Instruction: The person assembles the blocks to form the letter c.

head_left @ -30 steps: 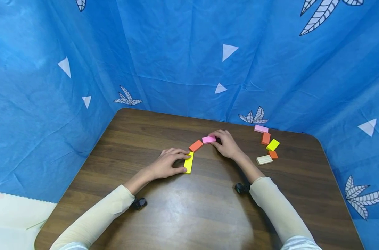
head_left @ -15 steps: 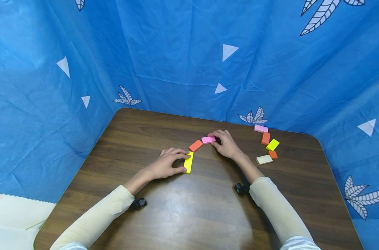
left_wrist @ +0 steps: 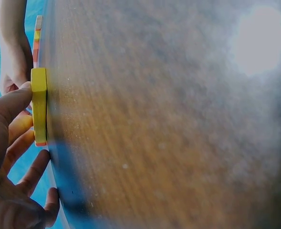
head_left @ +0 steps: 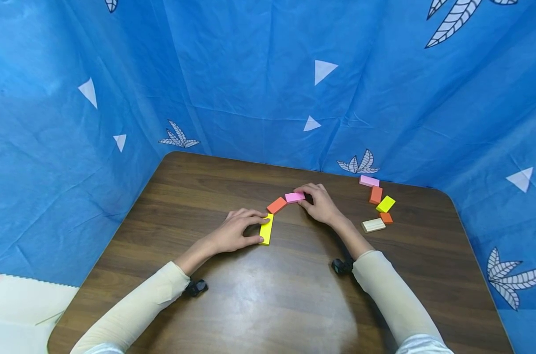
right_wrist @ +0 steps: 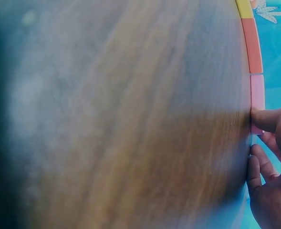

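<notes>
My left hand (head_left: 238,233) holds a flat yellow block (head_left: 266,232) by its two ends, thumb at the near end and a finger at the far end. From that far end, an orange block (head_left: 276,205) slants up to the right. A pink block (head_left: 293,198) continues the line, so the three form a curve on the table. My right hand (head_left: 323,205) pinches the pink block at its right end. In the right wrist view the thumb presses the side of the pink block (right_wrist: 257,95), which sits end to end with the orange block (right_wrist: 254,45).
On the right side of the wooden table (head_left: 232,314) lie more blocks: pink (head_left: 369,181), orange (head_left: 376,195), yellow (head_left: 386,204), a small orange one (head_left: 386,218) and a plain wood one (head_left: 374,225). A blue patterned cloth (head_left: 250,73) hangs behind the table.
</notes>
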The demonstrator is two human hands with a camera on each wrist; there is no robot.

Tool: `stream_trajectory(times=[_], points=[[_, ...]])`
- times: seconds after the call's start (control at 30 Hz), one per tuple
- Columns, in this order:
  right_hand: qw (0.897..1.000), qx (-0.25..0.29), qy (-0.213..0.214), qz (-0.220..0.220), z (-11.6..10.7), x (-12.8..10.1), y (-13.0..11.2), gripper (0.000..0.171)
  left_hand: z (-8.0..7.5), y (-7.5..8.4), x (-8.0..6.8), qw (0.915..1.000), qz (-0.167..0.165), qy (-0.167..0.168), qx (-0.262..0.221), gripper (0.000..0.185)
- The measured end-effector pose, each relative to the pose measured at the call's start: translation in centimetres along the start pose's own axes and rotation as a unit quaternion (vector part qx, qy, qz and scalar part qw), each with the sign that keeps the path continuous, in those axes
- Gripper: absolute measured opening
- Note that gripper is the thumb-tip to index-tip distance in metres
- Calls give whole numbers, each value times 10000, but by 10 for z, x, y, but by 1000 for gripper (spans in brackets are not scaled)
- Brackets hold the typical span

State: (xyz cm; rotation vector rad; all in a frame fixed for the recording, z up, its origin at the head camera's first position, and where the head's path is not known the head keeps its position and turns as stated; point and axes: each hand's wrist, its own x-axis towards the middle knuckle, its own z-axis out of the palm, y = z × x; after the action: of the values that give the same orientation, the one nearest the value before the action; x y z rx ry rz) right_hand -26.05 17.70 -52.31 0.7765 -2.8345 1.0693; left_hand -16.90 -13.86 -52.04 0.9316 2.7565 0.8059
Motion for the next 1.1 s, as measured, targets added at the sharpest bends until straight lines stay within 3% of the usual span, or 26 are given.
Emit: stream_trajectory(times=[1.1], points=[[9999,83,33,-75,2,-4,4,34,1,5,0,10000,9,54,-13,55]])
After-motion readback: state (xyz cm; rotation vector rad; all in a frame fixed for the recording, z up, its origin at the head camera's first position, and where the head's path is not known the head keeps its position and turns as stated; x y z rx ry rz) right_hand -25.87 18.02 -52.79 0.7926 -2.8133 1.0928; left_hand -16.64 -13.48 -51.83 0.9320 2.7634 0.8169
